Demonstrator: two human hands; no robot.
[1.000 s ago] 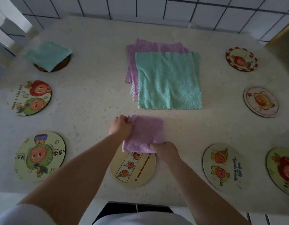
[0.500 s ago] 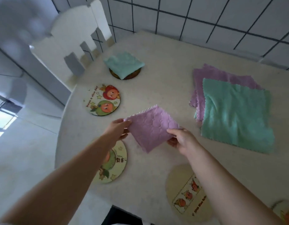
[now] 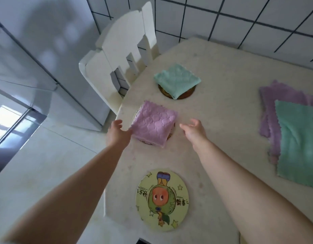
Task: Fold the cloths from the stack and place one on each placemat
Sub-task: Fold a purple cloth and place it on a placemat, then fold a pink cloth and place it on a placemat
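A folded purple cloth (image 3: 155,123) lies on a round placemat (image 3: 170,136) near the table's left edge, covering almost all of it. My left hand (image 3: 118,133) is just left of the cloth, its fingertips at the cloth's near-left edge, fingers relaxed. A short way right of the cloth my right hand (image 3: 193,131) hovers with fingers spread, holding nothing. Farther back, a folded teal cloth (image 3: 177,81) rests on a dark placemat (image 3: 185,95). The stack of unfolded cloths (image 3: 296,136), teal on top of purple, lies at the right. A bare cartoon placemat (image 3: 162,199) sits near me.
A white chair (image 3: 122,55) stands at the table's (image 3: 222,88) far left corner, against a tiled wall. Left of the table are a pale floor and a glossy cabinet front (image 3: 29,59). The table's left edge runs just beside my left hand.
Both hands carried the folded purple cloth left and set it on the placemat by the table's edge. My right hand has let go and drawn back; the view turned left.
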